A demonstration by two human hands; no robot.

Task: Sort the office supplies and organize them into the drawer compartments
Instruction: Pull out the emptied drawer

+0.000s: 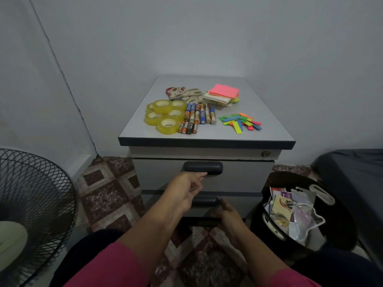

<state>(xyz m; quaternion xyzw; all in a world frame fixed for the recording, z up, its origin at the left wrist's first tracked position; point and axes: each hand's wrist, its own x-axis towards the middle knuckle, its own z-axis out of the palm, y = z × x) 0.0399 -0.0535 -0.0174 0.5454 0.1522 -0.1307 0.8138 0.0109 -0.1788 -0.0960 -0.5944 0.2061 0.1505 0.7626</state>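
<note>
Reaching left hand [187,190], fingers slipping hidden beneath the top drawer handle [203,168]; right hand [228,212] blurring below, grip unclear.

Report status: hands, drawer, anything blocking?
Left hand reaching under top drawer handle, right hand low, both holding nothing. Drawers shut, supplies on cabinet top. Bin beside, pull path unobstructed.

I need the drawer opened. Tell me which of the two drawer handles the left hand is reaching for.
The upper drawer handle: the left hand has its fingertips just under it, while the lower drawer handle sits beneath that hand, next to the right hand.
</note>
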